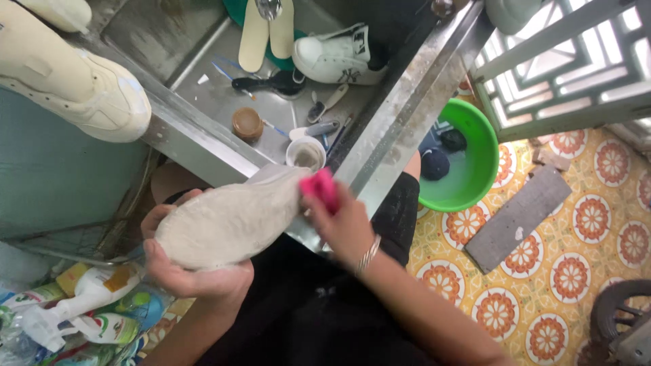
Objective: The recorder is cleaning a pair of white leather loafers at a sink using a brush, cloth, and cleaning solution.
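Observation:
My left hand (193, 271) grips a shoe (230, 220) from below, sole up, so its pale dirty sole faces me. Against the toe end of that sole, my right hand (346, 227) presses a pink brush or sponge (321, 188). A silver bracelet sits on my right wrist. Both hands are held over my lap, just in front of a steel sink (400, 115).
The sink holds a white sneaker (336, 57), two insoles (261, 34), a black brush (271, 83), a small cup (305, 154) and a brown lid (247, 123). Another white sneaker (81, 85) rests at left. Spray bottles (88, 308) lie at lower left. A green basin (468, 159) stands on the patterned tile floor.

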